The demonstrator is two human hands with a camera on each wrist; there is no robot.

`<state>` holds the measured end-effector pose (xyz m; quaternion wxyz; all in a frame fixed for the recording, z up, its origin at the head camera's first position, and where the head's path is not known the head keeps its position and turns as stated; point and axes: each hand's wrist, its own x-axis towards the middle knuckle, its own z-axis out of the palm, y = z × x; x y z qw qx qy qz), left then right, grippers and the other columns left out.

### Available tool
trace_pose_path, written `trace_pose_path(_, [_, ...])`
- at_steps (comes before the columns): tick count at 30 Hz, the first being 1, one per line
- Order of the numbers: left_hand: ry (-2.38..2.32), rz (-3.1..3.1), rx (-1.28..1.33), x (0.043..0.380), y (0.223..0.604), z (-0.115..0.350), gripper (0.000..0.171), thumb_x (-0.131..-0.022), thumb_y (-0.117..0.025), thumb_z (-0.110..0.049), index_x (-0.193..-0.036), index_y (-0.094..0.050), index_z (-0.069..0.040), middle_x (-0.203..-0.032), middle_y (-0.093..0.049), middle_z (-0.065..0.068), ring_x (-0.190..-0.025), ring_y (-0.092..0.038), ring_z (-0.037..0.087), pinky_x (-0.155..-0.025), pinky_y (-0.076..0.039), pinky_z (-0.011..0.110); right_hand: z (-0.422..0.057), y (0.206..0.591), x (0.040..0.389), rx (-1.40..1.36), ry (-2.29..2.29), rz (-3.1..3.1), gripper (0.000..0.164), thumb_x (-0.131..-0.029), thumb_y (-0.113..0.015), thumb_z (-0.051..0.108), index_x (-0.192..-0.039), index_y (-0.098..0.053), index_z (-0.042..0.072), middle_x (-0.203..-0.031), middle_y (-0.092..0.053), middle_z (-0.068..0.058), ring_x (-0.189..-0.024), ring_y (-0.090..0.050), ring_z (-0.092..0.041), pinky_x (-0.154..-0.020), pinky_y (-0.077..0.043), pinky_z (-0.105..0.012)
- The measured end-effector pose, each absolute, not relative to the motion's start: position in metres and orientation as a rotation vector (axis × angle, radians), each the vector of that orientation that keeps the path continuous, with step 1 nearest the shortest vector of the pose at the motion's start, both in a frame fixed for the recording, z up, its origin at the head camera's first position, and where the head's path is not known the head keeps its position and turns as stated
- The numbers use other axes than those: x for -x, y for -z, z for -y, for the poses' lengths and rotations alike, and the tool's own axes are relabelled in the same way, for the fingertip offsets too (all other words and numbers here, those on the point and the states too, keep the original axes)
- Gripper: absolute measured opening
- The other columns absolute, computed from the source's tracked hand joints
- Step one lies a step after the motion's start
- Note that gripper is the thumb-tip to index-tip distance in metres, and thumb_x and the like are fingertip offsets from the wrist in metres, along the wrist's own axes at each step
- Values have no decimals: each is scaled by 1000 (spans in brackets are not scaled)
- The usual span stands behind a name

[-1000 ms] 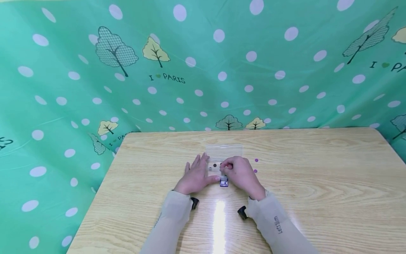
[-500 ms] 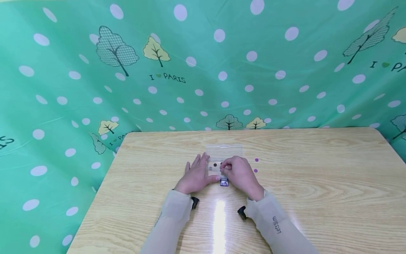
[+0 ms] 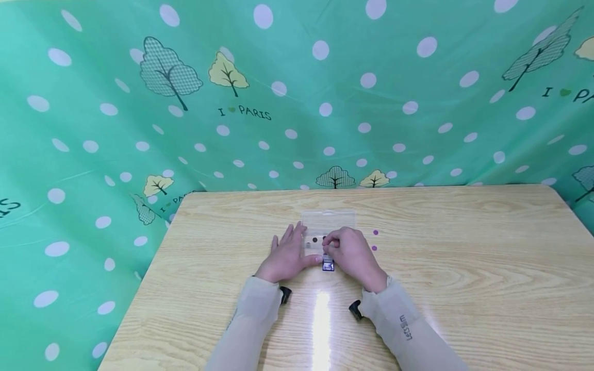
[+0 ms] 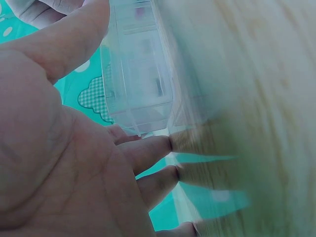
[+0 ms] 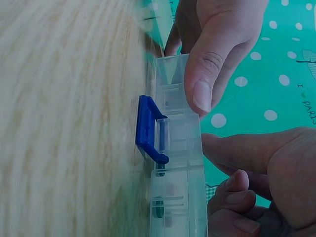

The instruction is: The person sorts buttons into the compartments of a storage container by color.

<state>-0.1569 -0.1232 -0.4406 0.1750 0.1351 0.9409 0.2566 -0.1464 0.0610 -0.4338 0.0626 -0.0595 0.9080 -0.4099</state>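
A clear plastic compartment box [image 3: 310,247] lies on the table, its transparent lid [image 3: 325,219] folded back behind it. From its front edge juts a blue latch [image 3: 328,265], seen side-on as a blue loop [image 5: 144,129] in the right wrist view. My left hand [image 3: 285,260] rests along the box's left side with fingers spread. Its thumb [image 5: 202,94] lies on the front rim. Over the compartments my right hand [image 3: 352,255] brings thumb and forefinger together, other fingers curled. The rim hides those fingertips, so I cannot tell whether they hold anything.
Right of the box, two small purple discs [image 3: 375,232] lie on the wooden table [image 3: 464,257]. A dark disc [image 3: 314,239] shows inside the box, with another dark spot beside the right fingertips. Behind the table hangs a green dotted cloth [image 3: 297,103].
Both hands keep nearly the same places. Slightly more of the blue latch now shows below the right fingertips.
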Motion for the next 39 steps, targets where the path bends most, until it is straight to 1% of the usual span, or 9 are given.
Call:
trace_pose_path(4, [-735,-2666,-383,157,441,123,97,-92,-68,-52,-159,-18,-3,-167,-11,14,-154,-4,33,-119,2,62,-62,433,146,185,1245,-2742,7,-88,-75,5,-94,-78,7,-64,-54,0,-60,-47,-15,-60,-40,-30])
trace_pose_path(9, [-732,-2669,-387,157,441,123,96,-92,-67,-53,-159,-20,-3,-167,-12,14,-154,-5,33,-119,1,62,-65,431,145,154,1264,-2736,9,-89,-75,6,-97,-79,9,-75,-57,0,-67,-49,-16,-61,-42,-30])
trace_pose_path(12, [-733,-2669,-387,157,441,124,96,-91,-67,-53,-159,-21,-3,-167,-11,14,-154,-5,33,-119,1,63,-69,429,144,139,1288,-2738,9,-89,-75,7,-97,-79,10,-73,-55,-1,-64,-47,-16,-58,-40,-29])
trace_pose_path(15, [-731,-2669,-383,157,441,124,96,-91,-67,-53,-159,-21,-4,-168,-11,14,-154,-5,33,-119,1,62,-73,429,145,162,1298,-2752,9,-90,-74,8,-97,-79,10,-67,-51,-1,-57,-43,-15,-54,-37,-28])
trace_pose_path(19, [-722,-2667,-374,157,441,124,96,-91,-67,-53,-159,-20,-5,-168,-10,12,-154,-4,31,-119,1,61,-77,428,146,181,1299,-2765,9,-90,-74,8,-98,-78,9,-65,-49,-1,-53,-40,-14,-55,-36,-29])
trace_pose_path(24, [-715,-2660,-368,157,442,124,96,-91,-67,-53,-160,-19,-5,-168,-10,12,-154,-3,31,-120,2,60,-82,429,148,155,1306,-2766,9,-90,-72,7,-97,-78,9,-62,-50,0,-53,-42,-14,-58,-38,-31])
trace_pose_path(30, [-714,-2672,-365,157,441,124,96,-91,-68,-52,-159,-19,-5,-168,-11,12,-154,-4,30,-120,2,60,-91,433,150,137,1332,-2764,9,-91,-71,7,-96,-78,10,-69,-58,0,-56,-48,-15,-56,-42,-31])
trace_pose_path(33, [-708,-2672,-356,157,441,124,96,-91,-68,-53,-160,-20,-6,-168,-9,11,-154,-3,29,-120,3,59,-97,434,151,117,1329,-2762,8,-91,-71,8,-98,-77,8,-68,-57,-2,-58,-49,-16,-57,-42,-31])
trace_pose_path(39, [-720,-2666,-354,157,442,123,96,-91,-68,-53,-159,-20,-6,-168,-9,11,-154,-3,29,-120,4,59,-106,436,153,100,1319,-2748,9,-92,-71,9,-98,-77,8,-72,-59,-2,-62,-50,-17,-61,-42,-32])
